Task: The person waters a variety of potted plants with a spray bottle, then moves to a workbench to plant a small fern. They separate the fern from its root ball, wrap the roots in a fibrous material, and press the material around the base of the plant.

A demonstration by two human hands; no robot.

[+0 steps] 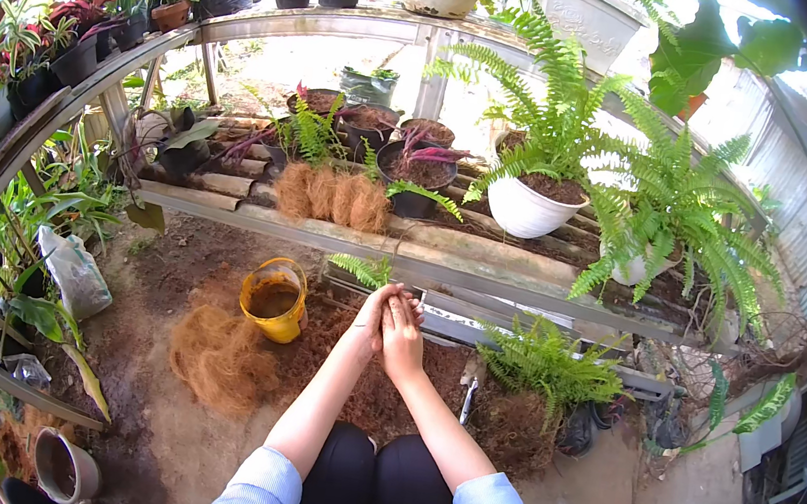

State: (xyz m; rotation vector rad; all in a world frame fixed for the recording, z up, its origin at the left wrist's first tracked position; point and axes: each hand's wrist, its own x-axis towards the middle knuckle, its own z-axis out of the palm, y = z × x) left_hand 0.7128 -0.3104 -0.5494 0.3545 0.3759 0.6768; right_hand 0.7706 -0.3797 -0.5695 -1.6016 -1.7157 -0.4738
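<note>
My left hand (372,311) and my right hand (402,330) are closed together, palms facing and fingers overlapping, in front of the slatted bench. A small fern (361,269) sticks out past the fingertips, toward the left; its base is hidden between the hands. Below them lies a heap of brown fibrous soil (339,370). To the left stands a yellow bucket (273,309) with brown residue inside. Next to it is a loose pile of coconut fibre (221,359). Several fibre bundles (335,197) rest on the bench edge.
Black pots of soil (414,165) and a white pot (533,207) with a large fern stand on the bench (483,262). Another fern (556,364) lies at the right, near a trowel-like tool (469,399). A plastic bag (75,274) and a grey pot (65,468) are at the left.
</note>
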